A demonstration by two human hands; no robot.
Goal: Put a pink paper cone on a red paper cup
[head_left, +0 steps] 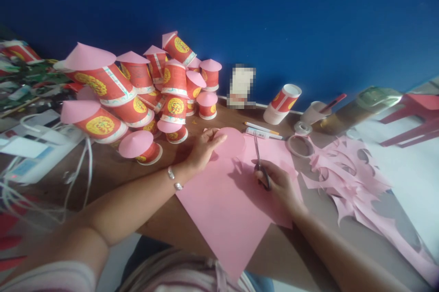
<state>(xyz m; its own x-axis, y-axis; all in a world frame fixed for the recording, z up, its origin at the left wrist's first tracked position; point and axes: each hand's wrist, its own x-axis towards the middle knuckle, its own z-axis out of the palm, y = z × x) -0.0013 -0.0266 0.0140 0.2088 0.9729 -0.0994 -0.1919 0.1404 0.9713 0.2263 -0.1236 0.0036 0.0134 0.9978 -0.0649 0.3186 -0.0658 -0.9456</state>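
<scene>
Between the thumb and fingers of my left hand (pixel 205 149) is a round pink paper disc (pixel 230 143), held up above the table. My right hand (pixel 277 182) grips a pair of scissors (pixel 259 161) by its dark handles, blades pointing away from me and a little right of the disc. The blades do not touch the disc. Under both hands lie large pink paper sheets (pixel 219 200), spread over the brown table and reaching past its front edge. A shadow of my right hand falls on them.
Red paper cups with pink cone roofs (pixel 174 109) are piled at left. Pink offcuts (pixel 346 173) cover the right side, near a tape roll (pixel 300 145). Pens (pixel 262 128), a cup stack (pixel 283 103) and a bottle (pixel 360 106) stand or lie at the back. White cables (pixel 87 164) hang left.
</scene>
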